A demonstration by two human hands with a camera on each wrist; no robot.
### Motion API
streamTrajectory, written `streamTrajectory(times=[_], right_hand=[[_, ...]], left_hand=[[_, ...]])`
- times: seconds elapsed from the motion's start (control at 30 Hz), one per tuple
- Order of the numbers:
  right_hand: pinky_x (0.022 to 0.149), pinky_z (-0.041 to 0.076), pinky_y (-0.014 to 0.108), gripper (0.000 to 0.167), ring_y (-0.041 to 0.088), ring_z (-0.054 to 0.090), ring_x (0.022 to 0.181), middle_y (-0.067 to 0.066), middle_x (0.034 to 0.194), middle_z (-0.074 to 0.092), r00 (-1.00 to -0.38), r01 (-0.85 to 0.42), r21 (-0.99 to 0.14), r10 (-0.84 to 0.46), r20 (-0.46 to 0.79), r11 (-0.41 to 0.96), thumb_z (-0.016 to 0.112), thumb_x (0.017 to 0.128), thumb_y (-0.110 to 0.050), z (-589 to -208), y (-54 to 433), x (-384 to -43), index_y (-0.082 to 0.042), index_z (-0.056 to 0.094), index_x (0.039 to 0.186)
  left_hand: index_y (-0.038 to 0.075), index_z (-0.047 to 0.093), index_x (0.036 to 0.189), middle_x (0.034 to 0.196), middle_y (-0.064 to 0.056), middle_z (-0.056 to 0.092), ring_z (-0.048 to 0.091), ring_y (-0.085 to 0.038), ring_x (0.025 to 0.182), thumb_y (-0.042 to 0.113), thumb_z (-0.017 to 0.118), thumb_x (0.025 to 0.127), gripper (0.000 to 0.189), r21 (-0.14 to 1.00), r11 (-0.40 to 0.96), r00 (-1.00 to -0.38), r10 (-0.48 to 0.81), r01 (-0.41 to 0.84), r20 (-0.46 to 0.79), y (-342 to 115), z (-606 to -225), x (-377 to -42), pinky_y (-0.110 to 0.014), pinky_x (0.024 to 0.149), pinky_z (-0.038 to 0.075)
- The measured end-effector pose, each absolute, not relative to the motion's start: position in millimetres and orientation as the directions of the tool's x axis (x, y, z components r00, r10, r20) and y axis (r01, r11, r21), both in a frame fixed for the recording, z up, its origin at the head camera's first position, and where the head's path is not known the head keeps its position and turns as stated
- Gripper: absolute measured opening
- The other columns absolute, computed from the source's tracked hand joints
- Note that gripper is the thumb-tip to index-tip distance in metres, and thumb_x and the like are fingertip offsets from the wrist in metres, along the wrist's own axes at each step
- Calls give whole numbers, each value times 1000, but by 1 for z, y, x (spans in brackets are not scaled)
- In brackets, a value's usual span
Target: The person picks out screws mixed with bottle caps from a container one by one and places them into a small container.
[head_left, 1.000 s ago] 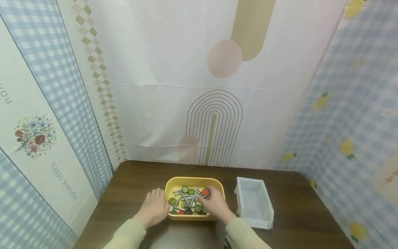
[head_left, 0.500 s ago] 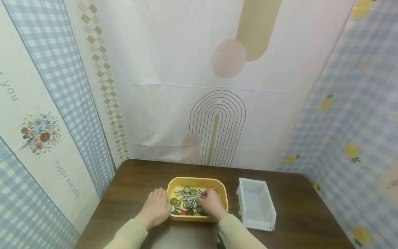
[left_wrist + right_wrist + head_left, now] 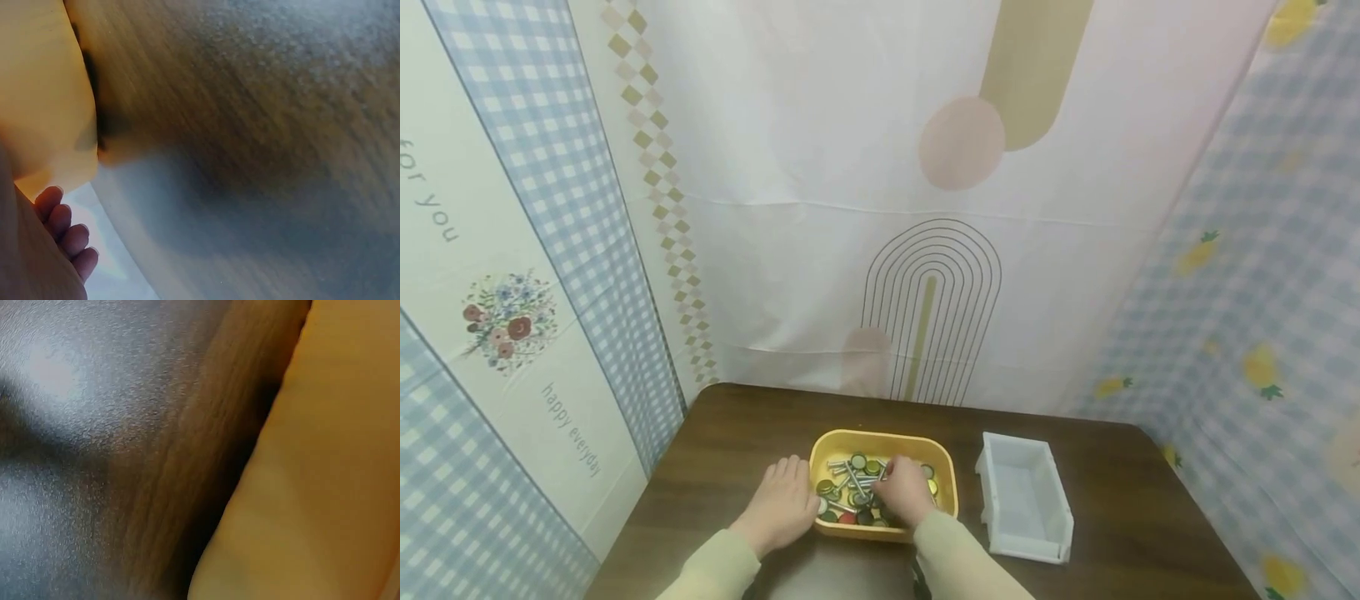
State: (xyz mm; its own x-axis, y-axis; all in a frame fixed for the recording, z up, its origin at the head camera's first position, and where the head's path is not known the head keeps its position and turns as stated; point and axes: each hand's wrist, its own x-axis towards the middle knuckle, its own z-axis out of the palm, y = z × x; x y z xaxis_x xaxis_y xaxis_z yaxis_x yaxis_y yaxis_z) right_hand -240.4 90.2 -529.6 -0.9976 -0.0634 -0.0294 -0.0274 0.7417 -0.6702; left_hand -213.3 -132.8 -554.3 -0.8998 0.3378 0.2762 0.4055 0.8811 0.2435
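Note:
In the head view a yellow bin (image 3: 887,533) holds a mix of silver bolts (image 3: 853,479) and bottle caps (image 3: 826,487), mostly green and gold. My left hand (image 3: 780,504) rests along the bin's left side, fingers straight, with the thumb side at the rim. In the left wrist view its fingertips (image 3: 76,237) show below the bin wall (image 3: 44,94). My right hand (image 3: 904,492) reaches into the bin's right half, fingers bent down among the pieces. A bit of dark red shows at those fingertips; I cannot tell whether they pinch anything.
A white open-front plastic bin (image 3: 1026,496) stands right of the yellow one, with a strip of brown table (image 3: 970,517) between them. Patterned cloths (image 3: 790,275) hang behind the table and at both sides. The right wrist view shows only tabletop and yellow bin wall (image 3: 312,487).
My right hand has shifted left within the yellow bin, covering most of a red cap and uncovering caps near the right wall. The left hand stays at the bin's side.

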Motion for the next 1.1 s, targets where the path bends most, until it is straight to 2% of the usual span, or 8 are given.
streamTrajectory(times=[0.3, 0.6, 0.7, 0.87, 0.93, 1.1], right_hand=[[62, 43, 40, 22, 20, 52, 67, 2, 73, 56, -997, 70, -556, 68, -23, 828, 75, 73, -20, -539, 80, -245, -8, 59, 80], [73, 47, 46, 39, 25, 60, 82, 9, 93, 65, -989, 138, -617, 145, -39, 775, 77, 71, -18, -543, 80, -244, -2, 64, 104], [74, 47, 47, 38, 26, 60, 82, 10, 93, 65, -989, 135, -650, 140, -45, 748, 76, 71, -16, -539, 81, -241, 0, 64, 104], [72, 48, 44, 23, 23, 58, 76, 8, 85, 64, -992, 113, -704, 114, -46, 701, 75, 73, -12, -534, 86, -239, -1, 66, 91], [70, 49, 41, 16, 22, 58, 75, 7, 82, 63, -994, 100, -722, 97, -46, 684, 74, 74, -11, -532, 88, -240, -3, 66, 85], [63, 48, 35, 9, 19, 56, 71, 6, 80, 61, -999, 51, -778, 33, -39, 626, 70, 75, -7, -525, 96, -241, -4, 63, 80]], left_hand=[[8, 44, 89, 83, -2, 31, 34, -21, 79, 22, 49, 85, 16, 233, 884, -896, 335, 406, 290, -133, -554, -213, -40, 76, 34], [7, 43, 88, 83, -1, 28, 32, -20, 77, 21, 48, 83, 16, 232, 872, -874, 340, 432, 347, -134, -561, -213, -40, 73, 33], [7, 43, 88, 82, -1, 28, 32, -20, 77, 22, 49, 83, 16, 228, 875, -877, 339, 427, 341, -133, -561, -214, -40, 72, 33], [7, 43, 89, 82, -1, 30, 32, -19, 77, 21, 49, 85, 15, 234, 878, -890, 343, 417, 301, -131, -558, -214, -39, 72, 32], [7, 44, 89, 83, -1, 31, 32, -20, 77, 21, 49, 86, 15, 233, 884, -900, 341, 406, 273, -131, -556, -213, -38, 74, 32], [6, 45, 91, 83, -2, 32, 33, -20, 79, 20, 48, 88, 15, 244, 890, -915, 332, 385, 231, -130, -553, -212, -40, 77, 34]])
